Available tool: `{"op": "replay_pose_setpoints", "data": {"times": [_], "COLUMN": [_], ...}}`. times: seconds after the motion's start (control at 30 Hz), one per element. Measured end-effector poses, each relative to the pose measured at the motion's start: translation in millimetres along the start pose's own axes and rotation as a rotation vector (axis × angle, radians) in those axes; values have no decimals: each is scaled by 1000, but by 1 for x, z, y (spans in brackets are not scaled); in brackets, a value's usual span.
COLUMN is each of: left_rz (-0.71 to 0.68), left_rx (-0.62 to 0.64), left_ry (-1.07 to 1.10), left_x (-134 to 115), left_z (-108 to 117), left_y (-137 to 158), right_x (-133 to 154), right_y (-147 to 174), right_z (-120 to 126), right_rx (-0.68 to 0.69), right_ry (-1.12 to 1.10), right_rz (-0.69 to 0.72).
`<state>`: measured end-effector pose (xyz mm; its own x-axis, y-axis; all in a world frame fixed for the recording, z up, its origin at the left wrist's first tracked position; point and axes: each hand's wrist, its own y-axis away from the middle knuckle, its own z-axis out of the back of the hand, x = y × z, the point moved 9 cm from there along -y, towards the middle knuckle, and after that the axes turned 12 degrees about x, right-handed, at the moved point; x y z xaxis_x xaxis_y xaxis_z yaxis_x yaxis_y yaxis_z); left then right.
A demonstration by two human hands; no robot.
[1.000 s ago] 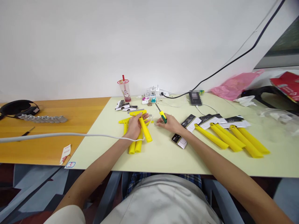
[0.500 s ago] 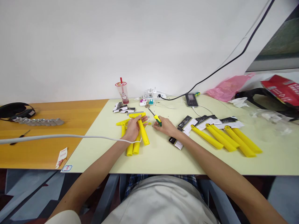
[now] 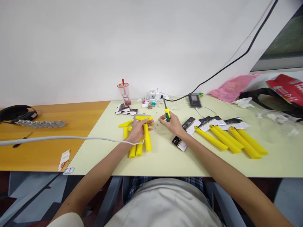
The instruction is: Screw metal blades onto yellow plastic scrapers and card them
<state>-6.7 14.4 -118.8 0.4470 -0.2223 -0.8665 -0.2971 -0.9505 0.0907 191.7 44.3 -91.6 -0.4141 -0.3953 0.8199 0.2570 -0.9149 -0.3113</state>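
Observation:
My left hand (image 3: 137,130) is closed around a yellow T-shaped scraper (image 3: 148,138), whose metal blade edge shows along the top of its head. More yellow scrapers (image 3: 125,126) lie on the table beneath and beside that hand. In my right hand (image 3: 174,124) is a screwdriver (image 3: 167,114) with a green and yellow handle, its shaft pointing up and away. The thumb and forefinger of this hand pinch together; whether something tiny is between them I cannot make out. Small metal screws (image 3: 156,125) lie on the table between the hands.
Yellow handles (image 3: 223,140) and black-and-white packets (image 3: 189,124) lie on the right. A drink cup (image 3: 125,94) stands at the back, near a power strip (image 3: 152,94). A grey cable (image 3: 71,137) crosses on the left. A pink bag (image 3: 233,88) sits back right.
My right hand has moved right and up, with the screwdriver turned from leaning left to nearly upright. The scraper in my left hand has shifted slightly right, its handle now more upright.

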Motion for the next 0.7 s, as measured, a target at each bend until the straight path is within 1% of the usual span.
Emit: {"op": "replay_pose_setpoints", "data": {"times": [0.1,0.17,0.27,0.37,0.5,0.7], "left_rz": [52,76,86,87,88,95], "left_rx": [87,153,215,220,208,217], "left_ry": [-45,-80,-121,-150,-159,-151], "left_x": [7,11,16,18,18,20], "left_z": [-7,-12,-16,-15,-12,-11], "left_y": [-1,-1,-1,-2,-3,-4], "right_x": [5,8,16,23,31,33], "right_y": [2,4,6,9,12,13], "right_z": [5,2,-7,-14,-17,-19], "right_rx": [-64,-49,14,59,73,72], "right_ry": [-159,-234,-249,-160,-44,-86], "right_rz": [15,28,57,86,124,137]}}
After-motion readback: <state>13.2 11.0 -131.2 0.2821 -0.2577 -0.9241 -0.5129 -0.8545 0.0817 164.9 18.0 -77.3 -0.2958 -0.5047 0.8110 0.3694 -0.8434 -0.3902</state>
